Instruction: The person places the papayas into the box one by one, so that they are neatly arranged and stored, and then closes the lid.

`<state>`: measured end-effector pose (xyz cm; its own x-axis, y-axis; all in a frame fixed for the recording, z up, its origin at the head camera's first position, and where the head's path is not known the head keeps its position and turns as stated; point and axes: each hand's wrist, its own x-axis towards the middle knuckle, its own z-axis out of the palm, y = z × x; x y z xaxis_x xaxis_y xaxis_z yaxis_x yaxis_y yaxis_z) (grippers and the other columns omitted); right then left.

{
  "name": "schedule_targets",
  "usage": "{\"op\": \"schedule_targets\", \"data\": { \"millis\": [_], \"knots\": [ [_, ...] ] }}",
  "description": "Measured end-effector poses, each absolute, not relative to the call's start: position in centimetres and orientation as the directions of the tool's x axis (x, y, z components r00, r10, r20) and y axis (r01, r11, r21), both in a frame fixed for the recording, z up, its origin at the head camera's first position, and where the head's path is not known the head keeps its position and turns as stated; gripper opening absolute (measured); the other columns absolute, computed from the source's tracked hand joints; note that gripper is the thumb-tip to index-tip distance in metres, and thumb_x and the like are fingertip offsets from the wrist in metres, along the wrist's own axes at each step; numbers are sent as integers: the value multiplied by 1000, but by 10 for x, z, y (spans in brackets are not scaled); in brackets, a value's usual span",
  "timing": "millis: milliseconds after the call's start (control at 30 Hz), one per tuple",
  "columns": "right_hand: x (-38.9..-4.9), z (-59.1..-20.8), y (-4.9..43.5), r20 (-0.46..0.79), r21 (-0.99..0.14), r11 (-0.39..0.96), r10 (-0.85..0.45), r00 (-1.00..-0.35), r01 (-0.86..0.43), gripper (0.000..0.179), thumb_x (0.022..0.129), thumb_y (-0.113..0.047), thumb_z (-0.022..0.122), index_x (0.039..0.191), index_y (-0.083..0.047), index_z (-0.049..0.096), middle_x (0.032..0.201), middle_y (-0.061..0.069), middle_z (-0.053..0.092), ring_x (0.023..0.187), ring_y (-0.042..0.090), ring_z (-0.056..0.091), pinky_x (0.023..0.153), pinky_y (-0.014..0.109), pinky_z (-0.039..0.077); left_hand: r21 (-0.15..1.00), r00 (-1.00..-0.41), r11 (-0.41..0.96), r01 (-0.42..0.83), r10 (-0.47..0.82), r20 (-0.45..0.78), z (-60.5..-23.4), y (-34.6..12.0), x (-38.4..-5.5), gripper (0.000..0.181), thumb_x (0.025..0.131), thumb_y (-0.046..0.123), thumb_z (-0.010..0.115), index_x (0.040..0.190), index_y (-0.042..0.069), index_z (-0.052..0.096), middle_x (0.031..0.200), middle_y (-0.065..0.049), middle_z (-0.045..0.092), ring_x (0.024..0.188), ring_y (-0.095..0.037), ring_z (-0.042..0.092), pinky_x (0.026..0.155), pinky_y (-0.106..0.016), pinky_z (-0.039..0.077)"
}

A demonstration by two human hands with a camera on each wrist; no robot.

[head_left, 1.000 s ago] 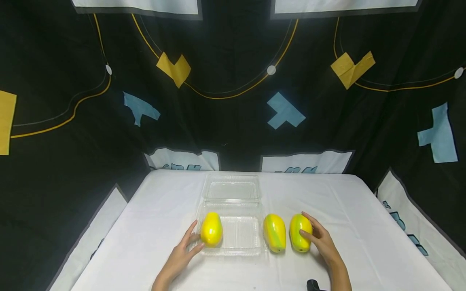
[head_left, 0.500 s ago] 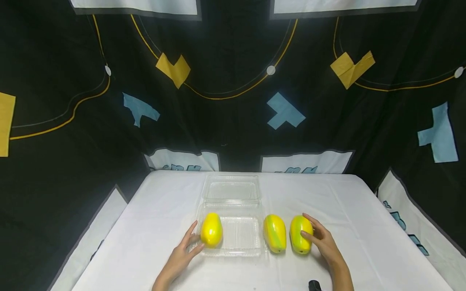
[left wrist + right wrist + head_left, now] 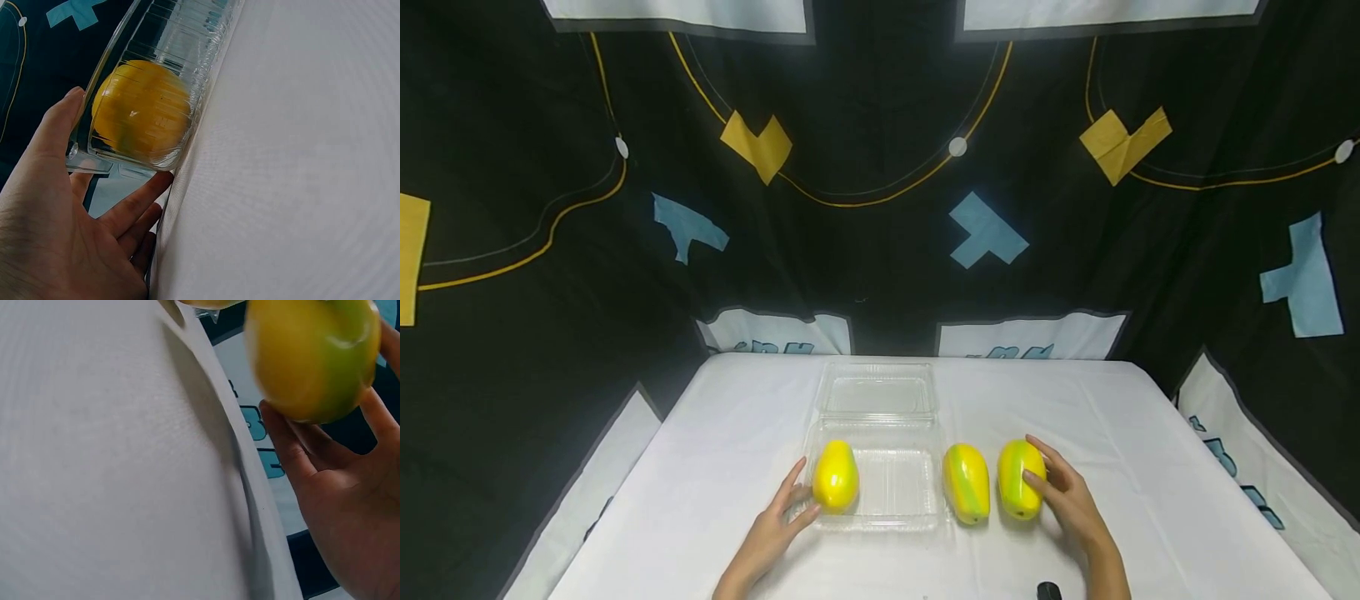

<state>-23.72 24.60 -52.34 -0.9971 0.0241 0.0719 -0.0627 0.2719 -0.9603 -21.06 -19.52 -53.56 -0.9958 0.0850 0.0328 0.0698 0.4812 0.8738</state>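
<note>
A shiny yellow papaya stands in the left part of a clear hinged plastic container, whose lid lies open behind it. My left hand is at the container's front left, thumb against its rim and fingers extended along its side. To the right of the container sits a second yellow-green papaya. My right hand grips a third papaya between thumb and fingers. In the right wrist view this papaya appears slightly off the tabletop, above its shadow.
White cloth covers the table. A small black object shows at the front edge near my right forearm. Black curtain with yellow and blue patches hangs behind the table.
My right hand and the papaya it holds have shifted very slightly right, and the papaya seems a touch higher. The left hand and the container stay in place.
</note>
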Motion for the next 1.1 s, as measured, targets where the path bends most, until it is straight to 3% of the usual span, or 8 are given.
{"op": "schedule_targets", "data": {
  "millis": [567, 800, 1100],
  "knots": [
    [-243, -497, 234, 153, -957, 253, 14, -988, -144, 55, 90, -30, 61, 140, -25, 40, 133, 17, 46, 120, 38, 44, 97, 62, 31, 871, -995, 486, 78, 88, 41, -537, -195, -211, 73, 88, 46, 58, 147, 33, 18, 131, -14, 52, 126, -44, 36, 86, -78, 17],
    [-254, -493, 229, 261, -920, 301, -10, -965, -252, 52, 92, -29, 57, 141, -27, 39, 129, 15, 50, 115, 33, 49, 89, 67, 34, 874, -995, 479, 80, 89, 43, -537, -196, -211, 72, 88, 45, 58, 147, 34, 18, 131, -14, 51, 126, -44, 36, 87, -78, 16],
    [-257, -461, 211, 200, -959, 198, -29, -979, -202, 55, 89, -32, 61, 140, -27, 40, 135, 16, 45, 123, 37, 42, 99, 65, 24, 874, -994, 479, 85, 99, 42, -537, -197, -211, 73, 88, 45, 58, 147, 33, 17, 131, -14, 51, 126, -44, 35, 87, -78, 15]
  ]
}}
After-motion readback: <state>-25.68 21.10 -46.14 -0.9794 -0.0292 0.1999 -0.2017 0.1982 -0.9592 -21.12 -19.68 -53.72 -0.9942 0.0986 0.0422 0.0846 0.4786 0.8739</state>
